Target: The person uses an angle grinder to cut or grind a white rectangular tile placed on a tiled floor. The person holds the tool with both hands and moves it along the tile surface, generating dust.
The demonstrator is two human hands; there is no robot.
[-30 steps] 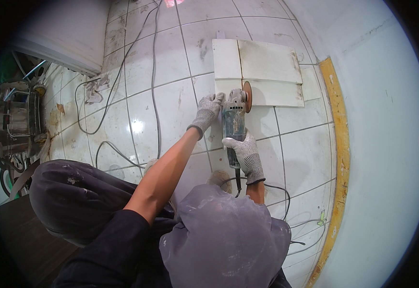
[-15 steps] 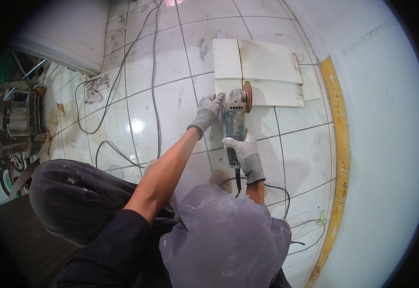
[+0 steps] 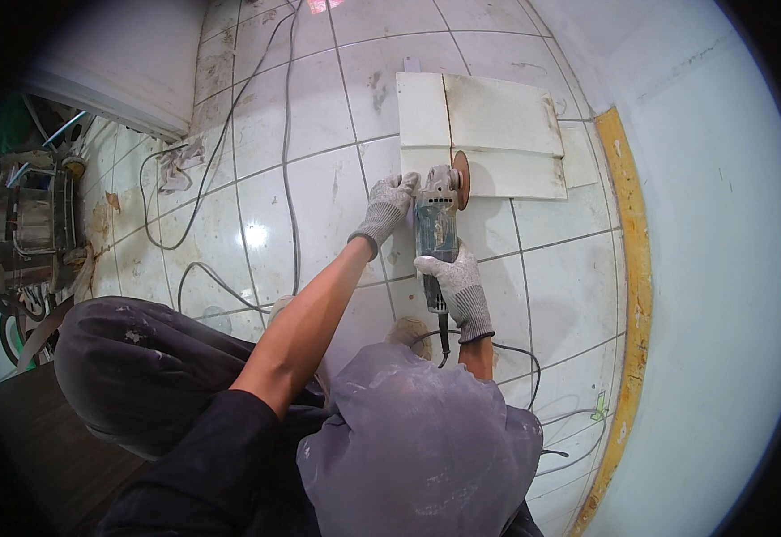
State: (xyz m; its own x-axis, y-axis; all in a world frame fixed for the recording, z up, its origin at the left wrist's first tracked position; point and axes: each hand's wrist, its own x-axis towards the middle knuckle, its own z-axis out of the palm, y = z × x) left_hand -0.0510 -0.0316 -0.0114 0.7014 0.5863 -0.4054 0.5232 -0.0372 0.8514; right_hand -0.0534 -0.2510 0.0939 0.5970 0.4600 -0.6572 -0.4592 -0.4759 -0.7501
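My right hand (image 3: 453, 277), in a grey knit glove, is wrapped round the rear body of an angle grinder (image 3: 437, 224). At the left of the tool's head my gloved left hand (image 3: 390, 201) is closed against it; its fingers hide what they grip there. The grinder's reddish-brown disc (image 3: 462, 179) stands on edge at the right of the head, over the near part of a white tile (image 3: 507, 174). Behind it lies a larger white tile (image 3: 502, 112). A thin brown line runs lengthwise across the pieces, roughly in line with the disc.
A dark cord (image 3: 524, 349) trails from the grinder near my foot. More cable (image 3: 287, 161) loops over the tiled floor at left. A yellow strip (image 3: 627, 268) edges the right wall (image 3: 712, 295). Dusty equipment (image 3: 37, 219) stands far left; a crumpled rag (image 3: 175, 168) lies nearby.
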